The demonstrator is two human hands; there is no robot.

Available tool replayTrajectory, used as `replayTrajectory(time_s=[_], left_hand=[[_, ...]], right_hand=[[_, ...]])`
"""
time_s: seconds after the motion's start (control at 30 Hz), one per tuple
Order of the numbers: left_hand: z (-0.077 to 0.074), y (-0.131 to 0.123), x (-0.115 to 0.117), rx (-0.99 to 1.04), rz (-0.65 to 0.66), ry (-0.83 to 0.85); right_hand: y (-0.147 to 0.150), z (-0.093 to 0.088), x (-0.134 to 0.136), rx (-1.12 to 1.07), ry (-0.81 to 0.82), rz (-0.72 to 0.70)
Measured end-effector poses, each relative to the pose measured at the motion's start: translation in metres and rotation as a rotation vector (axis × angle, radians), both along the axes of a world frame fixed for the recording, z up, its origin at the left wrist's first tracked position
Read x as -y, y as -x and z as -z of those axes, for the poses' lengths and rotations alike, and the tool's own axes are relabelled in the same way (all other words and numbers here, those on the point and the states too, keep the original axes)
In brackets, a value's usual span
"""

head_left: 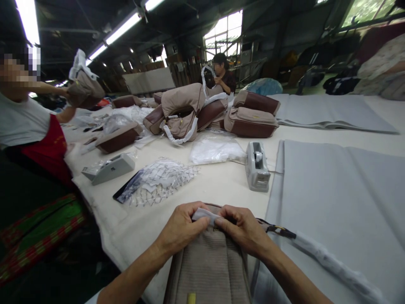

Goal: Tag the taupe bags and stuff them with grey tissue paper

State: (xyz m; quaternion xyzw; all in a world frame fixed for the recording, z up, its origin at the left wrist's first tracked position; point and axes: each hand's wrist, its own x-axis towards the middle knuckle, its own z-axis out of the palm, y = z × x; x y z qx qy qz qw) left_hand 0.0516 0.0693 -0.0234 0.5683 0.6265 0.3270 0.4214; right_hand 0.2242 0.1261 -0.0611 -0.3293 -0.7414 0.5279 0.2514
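Observation:
A taupe ribbed handbag (209, 266) lies on the table in front of me, its far end under my fingers. My left hand (185, 221) pinches a small piece of pale grey wrapping paper (204, 214) at that end, thumb on top. From the other side my right hand (238, 223) pinches the same paper between thumb and fingers. The bag's strap, covered in white wrap (335, 261), runs off to the right past my right wrist. A yellow tab (191, 298) shows on the bag near the bottom edge.
A tape dispenser (257, 169) stands beyond my right hand, another (110, 168) to the left. Grey paper sheets (341, 185) cover the right side. Tags with strings (161, 179), plastic bags (218, 148) and piled handbags (186, 109) lie ahead. A co-worker (28, 114) holds a bag at left.

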Motion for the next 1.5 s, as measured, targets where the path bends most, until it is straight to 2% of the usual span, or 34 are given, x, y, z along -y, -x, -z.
replayTrajectory(time_s=[0.2, 0.33, 0.53, 0.7, 0.83, 1.0, 1.17, 1.3, 1.5], left_hand=[[0.004, -0.006, 0.002, -0.036, -0.083, -0.062], [0.003, -0.003, 0.004, -0.013, -0.010, -0.077], [0.002, 0.002, 0.006, 0.003, 0.051, -0.055], [0.010, -0.003, 0.008, -0.039, 0.055, -0.186], [0.019, -0.006, 0.011, -0.110, 0.050, -0.306], [0.025, -0.004, 0.016, -0.194, 0.059, -0.385], [0.028, -0.004, 0.017, -0.270, 0.082, -0.414], [0.027, -0.006, 0.017, -0.329, 0.103, -0.443], [0.027, -0.009, 0.018, -0.335, 0.088, -0.472]], right_hand=[[0.005, -0.001, 0.002, -0.022, 0.016, 0.030], [0.006, 0.002, -0.001, -0.053, 0.062, 0.021], [0.005, 0.003, 0.001, -0.048, 0.011, 0.042], [0.002, 0.006, 0.003, -0.051, -0.077, 0.045], [-0.005, -0.002, -0.003, -0.050, -0.008, -0.045], [-0.007, -0.015, -0.013, 0.051, -0.042, -0.116], [-0.004, -0.015, -0.014, 0.107, -0.035, -0.191], [-0.002, -0.011, -0.012, 0.184, -0.109, -0.154], [0.004, -0.012, -0.011, 0.317, -0.131, -0.145]])
